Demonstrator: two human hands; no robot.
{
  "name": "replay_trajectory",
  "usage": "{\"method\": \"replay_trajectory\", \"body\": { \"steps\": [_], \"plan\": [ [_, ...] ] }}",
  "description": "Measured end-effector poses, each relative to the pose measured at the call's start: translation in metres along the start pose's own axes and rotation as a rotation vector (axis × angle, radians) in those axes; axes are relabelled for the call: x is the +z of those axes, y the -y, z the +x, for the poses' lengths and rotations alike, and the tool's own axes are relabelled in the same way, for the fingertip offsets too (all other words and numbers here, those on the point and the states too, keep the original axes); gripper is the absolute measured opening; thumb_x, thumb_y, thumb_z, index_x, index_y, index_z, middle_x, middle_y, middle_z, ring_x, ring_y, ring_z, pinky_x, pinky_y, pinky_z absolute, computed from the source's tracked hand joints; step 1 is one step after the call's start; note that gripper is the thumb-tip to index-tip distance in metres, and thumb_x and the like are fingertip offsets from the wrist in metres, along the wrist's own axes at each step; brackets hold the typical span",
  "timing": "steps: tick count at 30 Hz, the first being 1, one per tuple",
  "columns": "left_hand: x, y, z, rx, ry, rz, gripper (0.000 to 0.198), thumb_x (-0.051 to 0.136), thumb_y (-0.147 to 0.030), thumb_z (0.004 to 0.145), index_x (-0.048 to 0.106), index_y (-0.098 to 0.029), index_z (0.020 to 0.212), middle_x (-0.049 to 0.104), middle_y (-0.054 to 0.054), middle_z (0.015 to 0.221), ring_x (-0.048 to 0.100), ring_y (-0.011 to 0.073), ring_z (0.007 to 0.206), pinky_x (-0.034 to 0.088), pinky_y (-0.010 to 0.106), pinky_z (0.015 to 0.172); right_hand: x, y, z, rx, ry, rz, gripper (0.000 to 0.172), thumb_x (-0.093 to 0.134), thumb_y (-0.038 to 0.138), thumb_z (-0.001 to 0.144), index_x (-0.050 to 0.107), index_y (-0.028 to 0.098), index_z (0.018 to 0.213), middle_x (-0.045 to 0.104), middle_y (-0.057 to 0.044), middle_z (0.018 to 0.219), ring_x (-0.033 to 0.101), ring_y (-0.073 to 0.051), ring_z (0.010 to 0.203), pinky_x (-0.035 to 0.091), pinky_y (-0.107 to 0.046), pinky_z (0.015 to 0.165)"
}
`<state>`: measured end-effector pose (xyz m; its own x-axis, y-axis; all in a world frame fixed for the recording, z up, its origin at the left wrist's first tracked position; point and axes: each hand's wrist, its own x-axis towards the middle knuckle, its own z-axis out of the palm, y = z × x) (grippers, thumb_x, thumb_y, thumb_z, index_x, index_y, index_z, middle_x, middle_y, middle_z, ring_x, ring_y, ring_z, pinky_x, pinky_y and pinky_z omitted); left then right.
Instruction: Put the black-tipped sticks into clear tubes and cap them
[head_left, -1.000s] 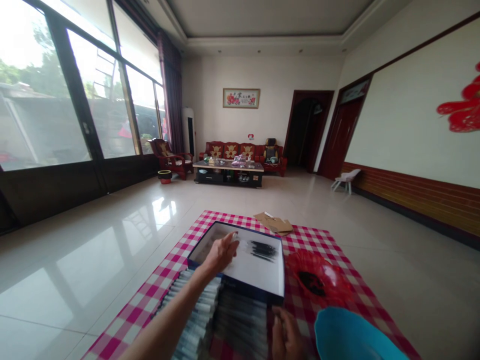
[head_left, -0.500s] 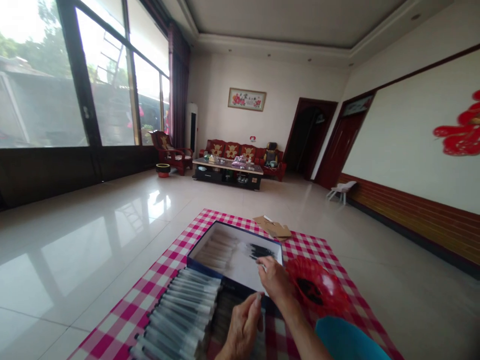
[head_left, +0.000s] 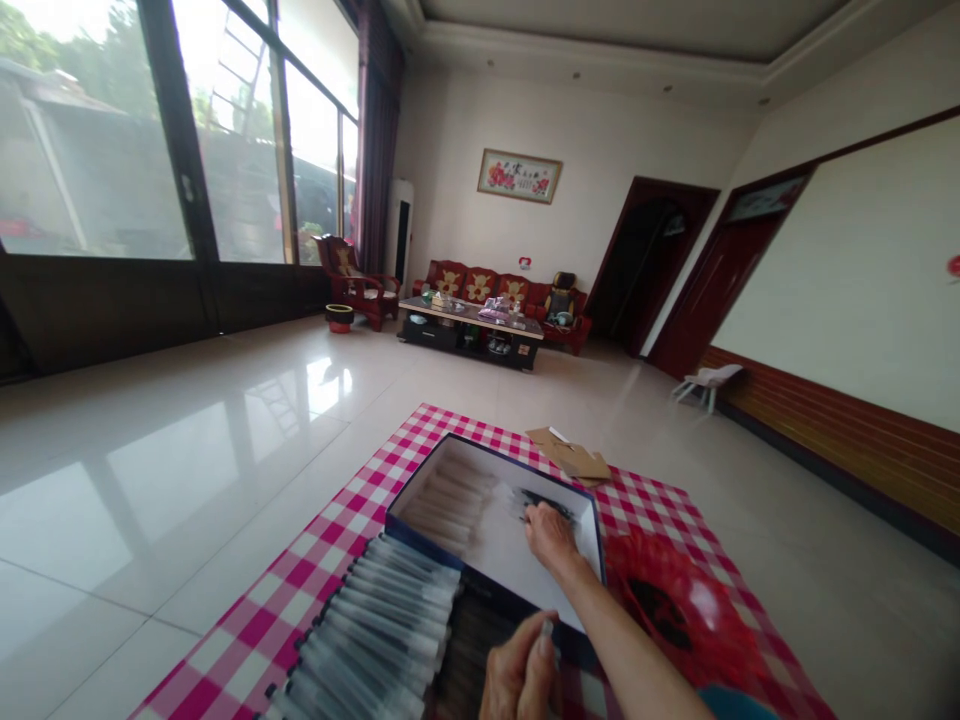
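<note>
Okay, left hand (head_left: 521, 672) pinches a pale-tipped piece (head_left: 547, 629); right hand (head_left: 553, 540) at black sticks (head_left: 553, 500), box's (head_left: 499, 560) right side, grip unclear. Best pick singly, left steady.

The framed wall picture (head_left: 520, 177) carries Chinese characters (head_left: 518, 170) too small to read

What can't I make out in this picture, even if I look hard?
All in the head view:
1. Right hand: its own back hides the fingertips, so whether they grip any dark pieces can't be told.
2. Left hand: a pale tip shows; the hand hides the rest of that item.
3. Turquoise object: mostly cut off by the bottom edge.
4. Dark contents of the red bowl: too blurred to identify.
</note>
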<state>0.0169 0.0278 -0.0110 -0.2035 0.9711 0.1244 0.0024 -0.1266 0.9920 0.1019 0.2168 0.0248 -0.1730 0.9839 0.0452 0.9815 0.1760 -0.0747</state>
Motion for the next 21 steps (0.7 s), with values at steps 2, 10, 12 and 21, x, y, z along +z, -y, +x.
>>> {"method": "replay_trajectory", "body": {
  "steps": [2,10,12,21],
  "plan": [
    [-0.002,-0.001,0.004,0.009,0.009,-0.02,0.053,0.043,-0.057,0.087,0.066,-0.018,0.115,0.062,0.001,0.056,0.057,0.0141,0.053,0.051,0.023,0.062,-0.001,0.002,0.004,0.032,0.033,0.015,0.024,0.056,0.031,0.089,0.06,0.016,0.107,0.062,-0.006,0.109,0.061,-0.019,0.096,0.05,-0.039,0.083],
    [-0.01,-0.004,0.015,0.103,0.145,-0.052,0.054,0.04,-0.056,0.09,0.065,-0.014,0.114,0.061,0.003,0.057,0.055,0.0135,0.053,0.049,0.022,0.056,-0.014,0.009,0.001,0.026,-0.076,0.22,0.013,0.059,0.022,0.086,0.063,0.013,0.094,0.065,-0.009,0.099,0.062,-0.02,0.091,0.048,-0.035,0.081],
    [-0.01,-0.004,0.014,0.11,0.155,-0.058,0.053,0.04,-0.055,0.09,0.065,-0.014,0.113,0.062,0.004,0.061,0.053,0.0127,0.052,0.047,0.021,0.053,-0.025,0.008,-0.01,-0.014,-0.169,0.313,0.009,0.055,0.016,0.084,0.064,0.014,0.084,0.068,-0.009,0.089,0.063,-0.02,0.087,0.046,-0.032,0.081],
    [-0.007,-0.005,0.009,0.172,0.269,-0.098,0.049,0.039,-0.048,0.093,0.057,-0.013,0.124,0.051,-0.001,0.059,0.038,0.0091,0.049,0.036,0.019,0.047,-0.062,-0.008,-0.122,0.037,-0.482,1.161,0.045,0.058,0.038,0.08,0.049,0.02,0.12,0.066,-0.005,0.093,0.065,-0.018,0.076,0.052,-0.027,0.063]
  ]
}}
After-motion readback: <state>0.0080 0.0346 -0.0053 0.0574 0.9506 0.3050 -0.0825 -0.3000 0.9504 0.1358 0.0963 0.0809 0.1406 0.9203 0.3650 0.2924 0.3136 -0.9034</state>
